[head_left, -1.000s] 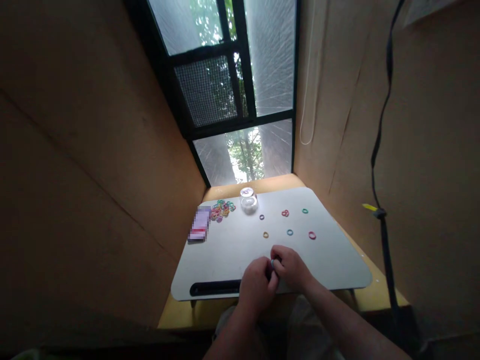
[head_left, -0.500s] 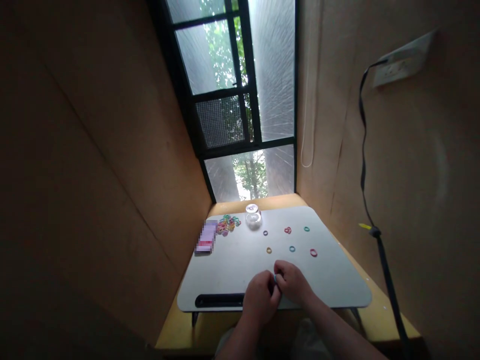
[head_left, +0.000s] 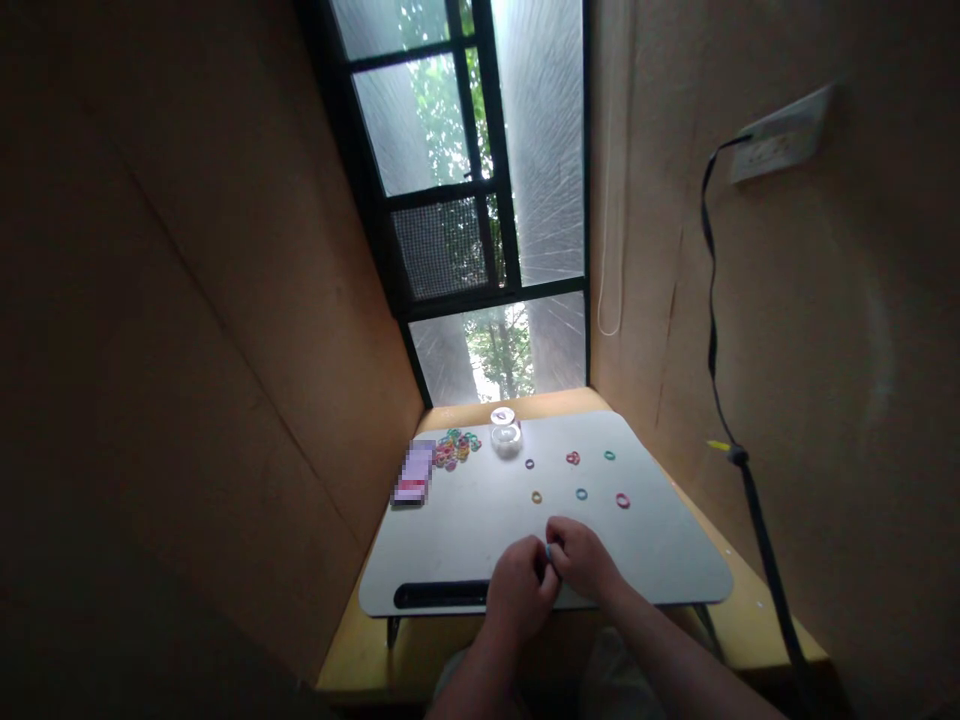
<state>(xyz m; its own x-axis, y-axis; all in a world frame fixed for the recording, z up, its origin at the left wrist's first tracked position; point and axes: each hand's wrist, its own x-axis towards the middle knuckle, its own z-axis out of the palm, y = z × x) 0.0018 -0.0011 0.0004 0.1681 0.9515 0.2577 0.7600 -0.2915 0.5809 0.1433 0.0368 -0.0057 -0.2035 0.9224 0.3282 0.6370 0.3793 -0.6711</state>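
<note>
My left hand [head_left: 517, 590] and my right hand [head_left: 581, 560] meet at the near edge of a small white lap table [head_left: 660, 560]. Both are closed in a pinch on a tiny blue elastic ring [head_left: 549, 551] held between the fingertips. Several single rings lie spread on the table beyond my hands: orange [head_left: 536, 496], blue [head_left: 581, 494], pink [head_left: 622, 500], purple [head_left: 529, 464], red [head_left: 573, 458] and green [head_left: 609, 455]. A heap of mixed coloured rings [head_left: 454, 447] sits at the far left.
A small clear jar [head_left: 506, 437] with its lid stands at the far edge. A purple packet [head_left: 415, 473] lies at the left. Brown board walls close in on both sides, with a window ahead. A black cable [head_left: 720, 380] hangs down the right wall.
My hands stay pinched together on the small ring. The view has tilted up and steadied, so the table sits lower in the picture than a second ago.
</note>
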